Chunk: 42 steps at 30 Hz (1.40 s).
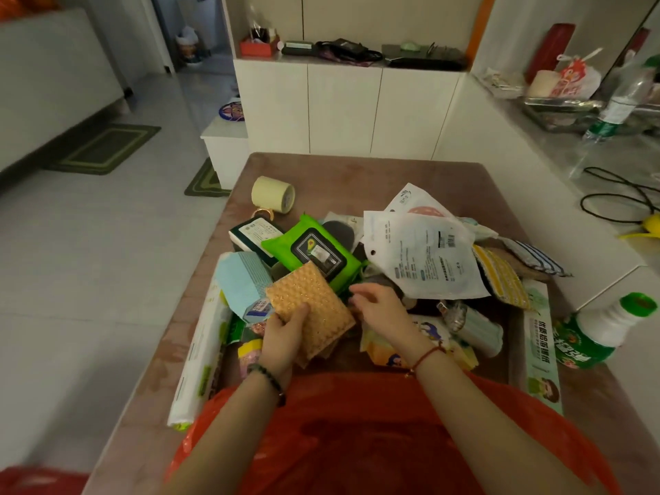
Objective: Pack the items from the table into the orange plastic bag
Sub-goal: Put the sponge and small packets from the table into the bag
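Note:
The orange plastic bag (357, 441) lies spread at the near edge of the brown table (357, 173), under my forearms. My left hand (284, 337) grips a tan textured sponge pad (314, 309), lifted slightly over the pile. My right hand (378, 301) hovers just right of the pad with fingers loosely curled and nothing in them. Around them lie a green wet-wipe pack (314, 248), a white flat pouch (421, 251), a light blue box (243, 284), a dark green box (253, 234) and a tape roll (273, 194).
A long white roll pack (200, 351) lies along the table's left edge and a long green-white box (541, 348) on the right. A green-capped bottle (603, 330) lies on its side at the right. White cabinets (343, 105) stand behind the table.

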{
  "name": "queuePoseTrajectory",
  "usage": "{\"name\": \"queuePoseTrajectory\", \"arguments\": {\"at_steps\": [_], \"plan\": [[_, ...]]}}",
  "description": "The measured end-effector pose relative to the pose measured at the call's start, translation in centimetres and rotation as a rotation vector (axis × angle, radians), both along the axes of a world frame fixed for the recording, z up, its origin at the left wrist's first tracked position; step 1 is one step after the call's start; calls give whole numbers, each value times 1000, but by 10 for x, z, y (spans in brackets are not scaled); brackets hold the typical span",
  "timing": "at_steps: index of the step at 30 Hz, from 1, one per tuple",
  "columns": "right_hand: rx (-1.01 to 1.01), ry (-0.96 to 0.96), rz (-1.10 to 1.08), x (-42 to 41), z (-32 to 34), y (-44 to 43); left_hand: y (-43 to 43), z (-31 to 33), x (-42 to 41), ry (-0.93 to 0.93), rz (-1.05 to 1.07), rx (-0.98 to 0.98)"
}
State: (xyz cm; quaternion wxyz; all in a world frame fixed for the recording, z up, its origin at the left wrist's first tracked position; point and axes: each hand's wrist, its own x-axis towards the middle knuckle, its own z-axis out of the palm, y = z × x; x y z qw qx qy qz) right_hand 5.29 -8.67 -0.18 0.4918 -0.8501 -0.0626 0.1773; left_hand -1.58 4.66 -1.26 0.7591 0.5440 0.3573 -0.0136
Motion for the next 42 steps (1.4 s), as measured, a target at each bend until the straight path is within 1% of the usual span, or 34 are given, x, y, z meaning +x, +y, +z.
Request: {"name": "queuePoseTrajectory", "arguments": {"at_steps": [2, 4, 7, 11, 12, 14, 17, 20, 23, 25, 27, 29, 32, 33, 34, 35, 36, 37, 38, 40, 41, 42], "plan": [[-168, 3, 96, -5, -18, 16, 10, -14, -5, 33, 79, -80], [-275, 4, 137, -13, -33, 28, 13, -23, -5, 58, 133, -167], [-312, 17, 106, -19, -54, 37, 10, -29, -2, 123, 145, -243], [-226, 94, 38, -19, -62, 37, 7, -31, 4, 191, 134, -234], [-217, 129, 52, -19, -60, 36, 7, -34, 6, 201, 126, -228], [-258, 185, 126, -22, -58, 34, 7, -34, 6, 221, 100, -194], [-250, 186, 149, -28, -55, 29, 11, -38, 4, 222, 77, -130], [-202, 160, 141, -38, -39, 19, 13, -27, -2, 220, 6, -182], [-105, 148, 79, -50, -18, 6, 9, 2, -17, 192, -97, -245], [24, 193, 17, -58, 0, -3, 3, 24, -31, 109, -194, -226], [226, 257, -22, -67, 22, -10, -5, 45, -47, -19, -325, -127], [418, 291, -13, -79, 43, -17, -8, 70, -68, -152, -434, 47], [512, 231, -64, -99, 58, -29, 5, 74, -89, -354, -666, 333], [530, 200, -90, -106, 60, -33, 15, 71, -96, -404, -752, 469], [537, 174, -102, -113, 57, -39, 27, 63, -101, -399, -844, 675], [517, 171, -104, -120, 54, -43, 43, 50, -104, -343, -919, 903], [491, 195, -84, -127, 48, -48, 56, 40, -107, -276, -979, 1099], [455, 252, -32, -135, 43, -51, 67, 32, -110, -199, -1018, 1245], [407, 324, 50, -142, 36, -52, 75, 26, -112, -134, -1042, 1344], [254, 441, 227, -154, 18, -46, 86, 12, -115, -23, -1005, 1431], [186, 487, 286, -158, 7, -40, 88, 6, -115, 5, -938, 1424], [152, 527, 293, -161, -6, -32, 87, 0, -113, 1, -848, 1374]]}}
